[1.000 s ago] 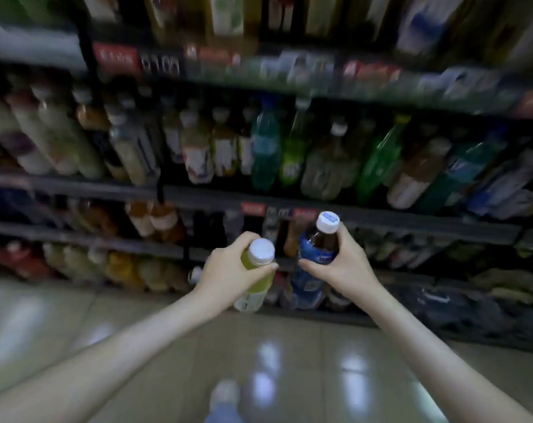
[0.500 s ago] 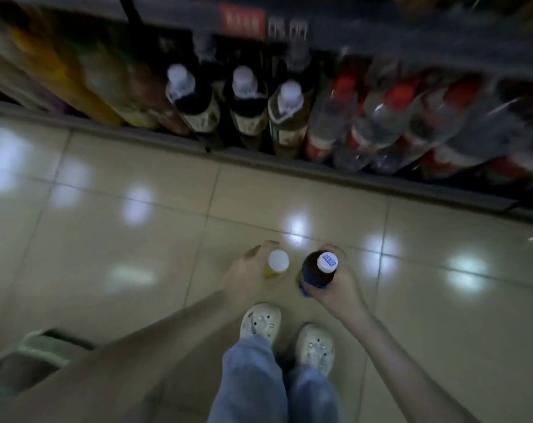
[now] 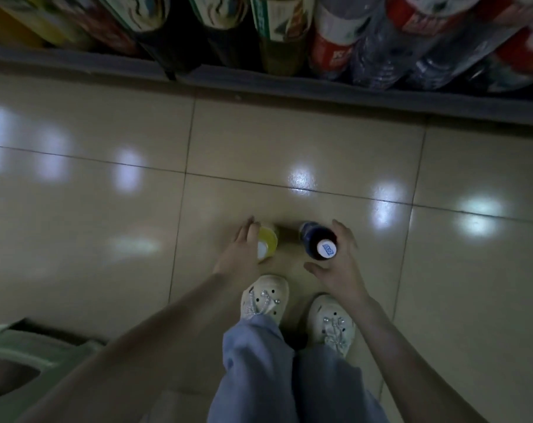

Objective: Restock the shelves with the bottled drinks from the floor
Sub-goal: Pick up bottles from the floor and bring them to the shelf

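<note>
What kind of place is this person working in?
Most likely a shop's drinks aisle. A low shelf at the top is packed with rows of labelled bottled drinks, and the glossy tiled floor reflects ceiling lights. Two more bottles, a yellow bottle and a dark bottle, stand by the person's feet.

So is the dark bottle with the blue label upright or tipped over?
Upright: the dark bottle shows its white cap facing up at the camera, with the right hand curled around it.
</note>
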`<state>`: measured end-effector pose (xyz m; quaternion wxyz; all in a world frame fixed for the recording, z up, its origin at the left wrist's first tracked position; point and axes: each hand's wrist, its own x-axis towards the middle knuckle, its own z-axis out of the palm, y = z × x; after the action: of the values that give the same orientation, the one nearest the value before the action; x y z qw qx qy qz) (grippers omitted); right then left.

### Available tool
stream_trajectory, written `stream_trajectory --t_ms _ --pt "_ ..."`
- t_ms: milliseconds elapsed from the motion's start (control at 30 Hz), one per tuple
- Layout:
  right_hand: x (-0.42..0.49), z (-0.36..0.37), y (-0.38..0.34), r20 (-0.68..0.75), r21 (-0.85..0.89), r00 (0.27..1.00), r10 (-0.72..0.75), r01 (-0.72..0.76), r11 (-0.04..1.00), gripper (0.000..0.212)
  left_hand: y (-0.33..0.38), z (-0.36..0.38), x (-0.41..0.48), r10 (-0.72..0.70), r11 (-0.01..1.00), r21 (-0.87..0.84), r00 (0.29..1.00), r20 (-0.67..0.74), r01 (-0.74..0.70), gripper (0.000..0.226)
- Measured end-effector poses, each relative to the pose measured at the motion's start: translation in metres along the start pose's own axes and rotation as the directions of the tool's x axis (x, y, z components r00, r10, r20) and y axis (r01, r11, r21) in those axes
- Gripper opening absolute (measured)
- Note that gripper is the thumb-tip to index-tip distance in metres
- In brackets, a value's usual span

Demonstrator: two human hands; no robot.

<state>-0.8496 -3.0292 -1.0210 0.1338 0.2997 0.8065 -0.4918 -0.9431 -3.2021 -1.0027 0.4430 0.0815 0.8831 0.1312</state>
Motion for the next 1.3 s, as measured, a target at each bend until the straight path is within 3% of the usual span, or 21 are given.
stream_trajectory --t_ms 133,267,367,467,567,700,833,933,1033,1100,1200,1300 --pt "-0.040 -0.053 -0.068 0.040 -0.075 0.995 0.091 -0.088 0.993 0.096 0.040 -0.063 -0.054 0.079 0.996 0.043 0.995 0.053 -0.082 0.082" --pt "-0.093 -0.128 -0.181 0.036 -0.149 0.998 0.041 -0.036 0.988 0.064 0.107 -0.162 -0.132 0.170 0.985 0.037 0.985 0.027 -0.171 0.069" --pt "-0.134 -0.197 -0.283 0.000 -0.186 1.000 -0.025 0.024 0.982 0.054 0.168 -0.256 -0.203 0.286 0.958 0.045 0.956 -0.058 -0.284 0.064" --pt "-0.168 -0.268 -0.380 -0.136 -0.222 0.985 -0.110 0.078 0.972 0.051 0.229 -0.352 -0.277 0.415 0.909 0.049 0.891 -0.181 -0.414 0.063" --pt "-0.191 -0.336 -0.464 -0.256 -0.258 0.935 -0.244 0.177 0.950 0.052 0.281 -0.434 -0.345 0.560 0.825 0.118 0.776 -0.291 -0.552 0.060" --pt "-0.214 -0.427 -0.565 -0.391 -0.336 0.819 -0.420 0.298 0.894 0.051 0.344 -0.516 -0.417 0.741 0.658 0.264 0.544 -0.394 -0.705 0.053" --pt "-0.233 -0.513 -0.633 -0.534 -0.383 0.663 -0.525 0.365 0.849 0.049 0.406 -0.576 -0.465 0.818 0.518 0.416 0.291 -0.496 -0.747 0.048" --pt "-0.245 -0.569 -0.661 -0.624 -0.396 0.523 -0.581 0.430 0.811 0.050 0.449 -0.603 -0.493 0.821 0.426 0.484 0.101 -0.562 -0.765 0.044" --pt "-0.253 -0.623 -0.681 -0.665 -0.459 0.379 -0.643 0.471 0.753 0.053 0.494 -0.622 -0.513 0.761 0.337 0.571 -0.141 -0.633 -0.748 0.041" --pt "-0.255 -0.658 -0.692 -0.667 -0.522 0.275 -0.692 0.490 0.698 0.054 0.525 -0.635 -0.521 0.694 0.333 0.615 -0.255 -0.673 -0.715 0.041" --pt "-0.249 -0.700 -0.707 -0.624 -0.614 0.155 -0.766 0.510 0.603 0.056 0.566 -0.654 -0.527 0.599 0.432 0.627 -0.313 -0.737 -0.648 0.049" --pt "-0.237 -0.726 -0.719 -0.568 -0.652 0.103 -0.817 0.550 0.522 0.063 0.598 -0.670 -0.529 0.512 0.598 0.484 -0.160 -0.844 -0.639 0.061"
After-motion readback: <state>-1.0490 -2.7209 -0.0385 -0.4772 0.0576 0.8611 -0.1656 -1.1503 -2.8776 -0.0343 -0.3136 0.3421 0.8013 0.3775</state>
